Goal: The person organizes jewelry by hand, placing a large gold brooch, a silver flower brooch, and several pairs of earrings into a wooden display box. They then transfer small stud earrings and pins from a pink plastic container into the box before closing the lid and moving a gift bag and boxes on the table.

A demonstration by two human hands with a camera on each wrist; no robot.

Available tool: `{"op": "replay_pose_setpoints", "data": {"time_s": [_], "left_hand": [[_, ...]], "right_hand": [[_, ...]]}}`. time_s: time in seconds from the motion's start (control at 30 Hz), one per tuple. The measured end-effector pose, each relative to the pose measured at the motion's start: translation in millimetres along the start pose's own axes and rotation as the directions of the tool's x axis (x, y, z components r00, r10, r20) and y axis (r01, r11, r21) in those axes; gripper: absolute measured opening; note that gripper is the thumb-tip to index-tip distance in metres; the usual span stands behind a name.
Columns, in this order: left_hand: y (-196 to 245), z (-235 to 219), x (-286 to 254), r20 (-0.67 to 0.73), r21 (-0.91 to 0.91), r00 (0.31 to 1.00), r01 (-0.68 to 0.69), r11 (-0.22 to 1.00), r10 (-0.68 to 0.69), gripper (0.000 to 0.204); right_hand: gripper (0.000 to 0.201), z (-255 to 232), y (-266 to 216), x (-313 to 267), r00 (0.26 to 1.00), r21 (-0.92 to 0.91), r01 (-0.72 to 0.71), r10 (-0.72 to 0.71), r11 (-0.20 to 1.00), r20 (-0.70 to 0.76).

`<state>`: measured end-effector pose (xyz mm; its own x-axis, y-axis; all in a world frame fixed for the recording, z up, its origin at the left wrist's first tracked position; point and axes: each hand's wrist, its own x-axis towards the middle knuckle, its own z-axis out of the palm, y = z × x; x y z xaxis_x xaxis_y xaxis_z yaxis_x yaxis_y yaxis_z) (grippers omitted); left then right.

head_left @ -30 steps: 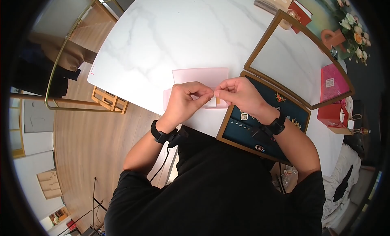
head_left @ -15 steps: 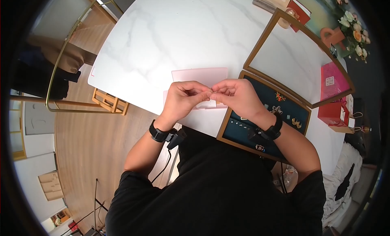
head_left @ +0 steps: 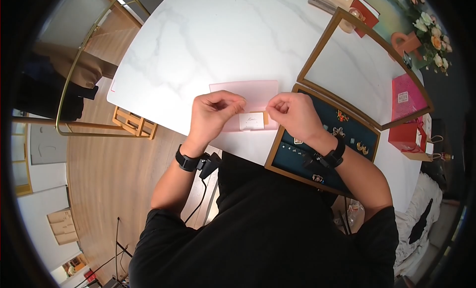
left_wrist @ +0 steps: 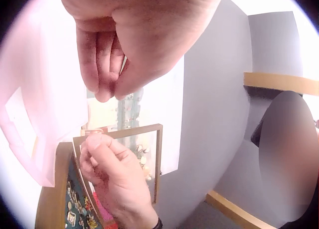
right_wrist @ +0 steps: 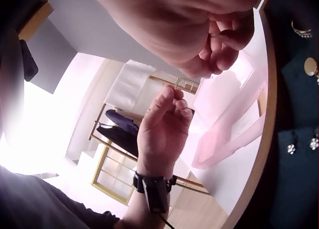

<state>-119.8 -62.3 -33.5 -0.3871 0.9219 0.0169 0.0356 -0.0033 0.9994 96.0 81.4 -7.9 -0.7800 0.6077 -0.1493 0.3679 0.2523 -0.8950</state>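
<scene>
My left hand point(head_left: 213, 114) is over the left part of an opened pale pink box point(head_left: 245, 92), thumb meeting fingertips. My right hand point(head_left: 297, 117) is beside the box's right side, its thumb against its curled fingers. A gap separates the hands. A white card point(head_left: 251, 121) lies in the box between them. In the left wrist view a thin pale loop point(left_wrist: 93, 131) shows by the right fingertips; whether it is held cannot be told. Whether the left fingertips point(left_wrist: 107, 92) pinch anything small is unclear. Under the right forearm is a wooden jewelry case point(head_left: 270, 161) with its lid raised.
Earrings and brooches point(head_left: 341, 118) sit on the case's dark green lining. Right of the case stand a red gift bag point(head_left: 404, 139) and a magenta box point(head_left: 406, 97). Flowers point(head_left: 436, 42) and books are at the back right of the marble table point(head_left: 198, 45). A clothes rack point(head_left: 74, 74) stands left.
The hands, which were fingertip to fingertip, have moved apart, the left hand leftward and the right hand slightly rightward. More of the white card shows between them.
</scene>
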Motion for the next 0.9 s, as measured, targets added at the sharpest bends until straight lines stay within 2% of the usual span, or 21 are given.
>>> {"op": "replay_pose_setpoints", "data": {"time_s": [0.07,0.13,0.2,0.27,0.3,0.37,0.4,0.47,0.5,0.57,0.6,0.67,0.7,0.73,0.77,0.83,0.9], "left_hand": [[3.9,-7.0,0.7,-0.035,-0.044,0.999,-0.012,0.999,0.01,0.007],[9.2,-14.7,1.0,-0.126,0.028,0.988,-0.086,0.996,0.088,0.007],[12.1,-18.5,0.6,-0.146,0.041,0.982,-0.117,0.992,0.122,0.007],[12.0,-21.8,0.1,-0.166,0.122,0.973,-0.139,0.983,0.158,0.006],[12.2,-21.9,-0.4,-0.167,0.122,0.973,-0.139,0.983,0.158,0.006],[12.3,-22.4,-3.2,-0.104,0.2,0.976,-0.17,0.965,0.194,0.006],[11.7,-22.0,-4.5,-0.105,0.199,0.976,-0.169,0.965,0.192,0.006],[9.4,-18.9,-5.8,-0.069,0.27,0.977,-0.177,0.947,0.203,0.004],[7.6,-17.4,-6.1,-0.07,0.269,0.977,-0.177,0.947,0.202,0.004],[3.6,-14.7,-6.5,-0.037,0.33,0.975,-0.195,0.924,0.219,0.007],[2.4,-13.6,-6.8,-0.039,0.33,0.975,-0.195,0.924,0.219,0.007],[1.3,-10.5,-8.1,0.074,0.466,0.967,-0.251,0.848,0.246,0.011],[2.4,-7.2,-9.6,0.103,0.504,0.961,-0.274,0.819,0.258,0.012],[1.5,-4.7,-10.0,0.102,0.504,0.961,-0.273,0.819,0.258,0.012],[-0.5,-2.8,-10.7,0.164,0.565,0.956,-0.292,0.772,0.242,0.01],[-8.1,-1.5,-10.4,0.274,0.645,0.932,-0.362,0.672,0.239,0.01],[-13.1,-1.8,-11.5,0.311,0.667,0.919,-0.392,0.634,0.241,0.012]], "right_hand": [[0.013,-0.6,5.4,-0.3,0.987,-0.071,0.047,-0.057,0.996,-0.148],[0.011,-5.4,4.3,-1.9,0.989,-0.104,0.043,-0.056,0.994,-0.133],[0.011,-7.0,3.9,-2.8,0.991,-0.137,0.042,-0.058,0.99,-0.121],[0.009,-6.8,4.5,-3.3,0.958,-0.409,0.193,-0.261,0.892,-0.117],[0.009,-6.9,6.2,-3.4,0.958,-0.41,0.193,-0.261,0.892,-0.116],[0.009,-5.5,12.5,-2.6,0.897,-0.599,0.337,-0.44,0.727,-0.029],[0.009,-3.3,15.6,-1.4,0.898,-0.598,0.337,-0.44,0.727,-0.028],[0.007,0.0,21.7,2.3,0.866,-0.681,0.417,-0.491,0.602,0.097],[0.007,1.6,23.1,4.0,0.866,-0.682,0.417,-0.49,0.601,0.098],[0.006,6.3,23.0,7.9,0.856,-0.76,0.444,-0.474,0.474,0.205],[0.006,8.5,22.1,9.2,0.856,-0.76,0.446,-0.474,0.473,0.207],[0.004,12.8,20.5,11.3,0.848,-0.799,0.455,-0.466,0.394,0.253],[0.004,14.7,20.1,12.3,0.847,-0.798,0.456,-0.466,0.393,0.254],[0.006,16.6,19.9,13.3,0.845,-0.825,0.454,-0.457,0.337,0.278],[0.008,18.3,20.0,14.1,0.843,-0.847,0.452,-0.446,0.28,0.302],[0.008,21.5,21.5,15.2,0.846,-0.85,0.446,-0.441,0.278,0.3],[0.008,22.4,22.5,15.9,0.851,-0.855,0.438,-0.435,0.277,0.295]]}}
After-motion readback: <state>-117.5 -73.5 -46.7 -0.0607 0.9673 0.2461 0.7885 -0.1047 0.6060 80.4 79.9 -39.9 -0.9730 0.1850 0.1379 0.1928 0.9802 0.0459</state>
